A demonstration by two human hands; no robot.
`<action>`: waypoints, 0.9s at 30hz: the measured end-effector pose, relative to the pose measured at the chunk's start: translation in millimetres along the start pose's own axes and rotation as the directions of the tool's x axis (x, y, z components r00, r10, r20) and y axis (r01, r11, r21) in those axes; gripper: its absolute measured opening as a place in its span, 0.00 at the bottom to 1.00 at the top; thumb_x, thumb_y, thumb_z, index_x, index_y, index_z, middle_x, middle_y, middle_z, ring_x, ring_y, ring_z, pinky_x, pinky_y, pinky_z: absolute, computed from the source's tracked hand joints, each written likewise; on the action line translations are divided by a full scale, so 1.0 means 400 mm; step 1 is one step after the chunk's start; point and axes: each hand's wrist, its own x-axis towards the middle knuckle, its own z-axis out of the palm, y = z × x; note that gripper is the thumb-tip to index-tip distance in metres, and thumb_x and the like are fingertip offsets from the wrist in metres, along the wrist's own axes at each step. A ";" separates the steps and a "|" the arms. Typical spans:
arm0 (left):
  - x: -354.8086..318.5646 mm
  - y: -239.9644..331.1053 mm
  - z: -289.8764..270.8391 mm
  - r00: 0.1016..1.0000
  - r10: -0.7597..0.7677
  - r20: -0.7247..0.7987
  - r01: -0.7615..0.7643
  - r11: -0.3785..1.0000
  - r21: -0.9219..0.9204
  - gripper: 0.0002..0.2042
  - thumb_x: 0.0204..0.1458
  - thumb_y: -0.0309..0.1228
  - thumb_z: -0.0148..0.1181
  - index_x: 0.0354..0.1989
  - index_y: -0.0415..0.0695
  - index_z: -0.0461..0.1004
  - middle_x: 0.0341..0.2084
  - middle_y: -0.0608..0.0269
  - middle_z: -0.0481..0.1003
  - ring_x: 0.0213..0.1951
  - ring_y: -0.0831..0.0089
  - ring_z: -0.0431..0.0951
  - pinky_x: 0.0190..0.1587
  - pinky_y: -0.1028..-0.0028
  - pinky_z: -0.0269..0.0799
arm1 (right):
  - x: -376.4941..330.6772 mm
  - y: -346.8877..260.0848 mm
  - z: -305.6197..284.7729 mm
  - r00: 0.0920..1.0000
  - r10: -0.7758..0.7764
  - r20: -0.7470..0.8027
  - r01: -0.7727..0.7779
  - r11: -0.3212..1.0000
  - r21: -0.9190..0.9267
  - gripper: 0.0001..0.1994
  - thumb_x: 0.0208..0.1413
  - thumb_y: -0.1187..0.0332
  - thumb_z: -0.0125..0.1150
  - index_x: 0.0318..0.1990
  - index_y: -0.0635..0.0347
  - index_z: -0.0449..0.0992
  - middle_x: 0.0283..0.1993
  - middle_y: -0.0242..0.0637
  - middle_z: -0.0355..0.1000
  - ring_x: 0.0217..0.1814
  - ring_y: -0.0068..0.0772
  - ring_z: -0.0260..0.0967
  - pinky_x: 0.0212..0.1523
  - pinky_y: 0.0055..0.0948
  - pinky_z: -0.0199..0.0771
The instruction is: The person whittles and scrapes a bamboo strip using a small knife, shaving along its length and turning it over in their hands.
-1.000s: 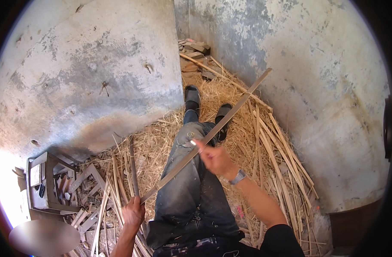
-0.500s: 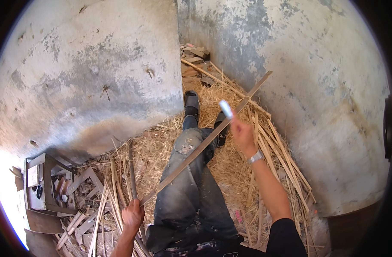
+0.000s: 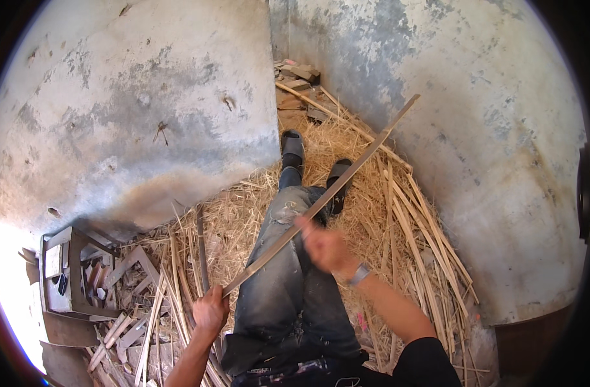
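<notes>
1. Here's the left hand (image 3: 211,309), closed around the near end of a long wooden strip (image 3: 366,158), fingers wrapped at the tip.
2. The strip itself slants up and away to the right, passing over the worn jeans (image 3: 259,284) and above 1 of the 2 dark sandals (image 3: 339,171); whether it rests on the leg or hangs just clear, I can't tell.
3. Over to the right hand (image 3: 327,248), curled and blurred beside the strip's middle, a metal wristband (image 3: 359,274) behind it. Is anything in that fist? Too smeared to say, and contact with the wood can't be confirmed either.
4. Danger number 1, in my judgement: only the left hand clearly has hold, and at 1 end, so a sideways push near the middle could twist the strip out of line.
5. Danger number 2: the bare fingers of the right hand sit very close to the edge; a slip along rough wood could mean splinters.
6. Danger number 3: the far end reaches past the pale strips (image 3: 430,242) toward the stained wall (image 3: 488,161); a careless swing might knock either.
7. Underfoot, loose straw-like shavings (image 3: 233,216) surround the sandals, and a shifted foot could slide on them.
</notes>
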 end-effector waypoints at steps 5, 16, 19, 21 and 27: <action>0.032 0.036 0.012 1.000 -0.011 0.027 0.013 0.997 -0.072 0.09 0.58 0.33 0.64 0.37 0.45 0.70 0.27 0.50 0.79 0.26 0.43 0.82 0.29 0.49 0.79 | -0.012 -0.010 0.000 0.998 -0.048 -0.041 0.047 0.999 -0.023 0.06 0.64 0.71 0.62 0.45 0.53 0.83 0.25 0.42 0.74 0.20 0.33 0.70 0.25 0.36 0.70; 0.079 0.141 0.007 0.985 -0.093 0.147 0.114 0.983 -0.142 0.10 0.63 0.35 0.61 0.39 0.43 0.70 0.29 0.43 0.81 0.29 0.39 0.82 0.32 0.44 0.79 | 0.020 -0.054 -0.009 0.987 0.029 -0.159 -0.029 1.000 -0.001 0.06 0.67 0.71 0.60 0.40 0.62 0.83 0.20 0.40 0.68 0.19 0.24 0.64 0.24 0.33 0.66; 0.085 0.145 -0.008 0.985 -0.096 0.142 0.113 0.986 -0.121 0.09 0.64 0.35 0.60 0.40 0.43 0.70 0.29 0.42 0.81 0.29 0.38 0.82 0.32 0.43 0.79 | 0.064 0.005 -0.066 0.993 -0.025 -0.117 0.025 1.000 -0.006 0.10 0.69 0.70 0.59 0.50 0.63 0.83 0.22 0.37 0.70 0.21 0.22 0.64 0.24 0.29 0.64; 0.089 0.160 -0.017 0.991 -0.076 0.113 0.092 0.986 -0.140 0.09 0.64 0.35 0.59 0.41 0.42 0.70 0.29 0.42 0.81 0.29 0.38 0.82 0.32 0.42 0.79 | 0.137 0.031 -0.147 0.972 0.104 -0.210 -0.113 0.993 -0.031 0.15 0.70 0.70 0.58 0.59 0.61 0.81 0.25 0.38 0.74 0.21 0.22 0.64 0.25 0.28 0.64; 0.110 0.201 -0.022 0.986 -0.083 0.147 0.101 0.988 -0.119 0.10 0.65 0.37 0.59 0.41 0.42 0.70 0.28 0.43 0.81 0.29 0.39 0.83 0.33 0.43 0.79 | 0.060 -0.029 -0.013 0.968 0.102 -0.228 -0.100 0.995 0.018 0.17 0.68 0.69 0.59 0.63 0.54 0.80 0.22 0.44 0.73 0.19 0.26 0.66 0.24 0.32 0.65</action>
